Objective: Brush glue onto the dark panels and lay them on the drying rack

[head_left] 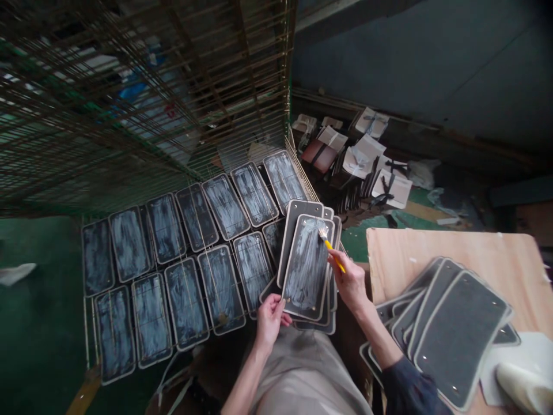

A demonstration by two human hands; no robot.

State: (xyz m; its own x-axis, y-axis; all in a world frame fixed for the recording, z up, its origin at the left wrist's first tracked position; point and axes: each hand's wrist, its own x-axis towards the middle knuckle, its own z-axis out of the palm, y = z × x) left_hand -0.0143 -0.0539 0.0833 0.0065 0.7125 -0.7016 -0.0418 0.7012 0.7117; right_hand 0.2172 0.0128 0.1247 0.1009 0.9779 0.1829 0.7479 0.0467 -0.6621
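My right hand [349, 282] grips a small paintbrush [331, 246] with a yellow handle. Its pale bristles touch the upper right part of a dark rectangular panel [307, 265] with rounded corners and a light border. Streaky whitish coating covers much of that panel's face. My left hand [273, 318] pinches the panel's lower left corner between thumb and fingers. Beneath it lies an uneven stack of similar dark panels [295, 216], fanned out near my lap. Small shiny rivets or holes show near the panel corners.
Left, a wire rack [88, 323] bears rows of coated panels [185, 302]; more wire shelves [173, 75] tilt above it. Right, a wooden table [389, 248] holds uncoated dark panels [460, 328] and a white container [525, 383]. Tied bundles [367, 155] lie on the floor behind.
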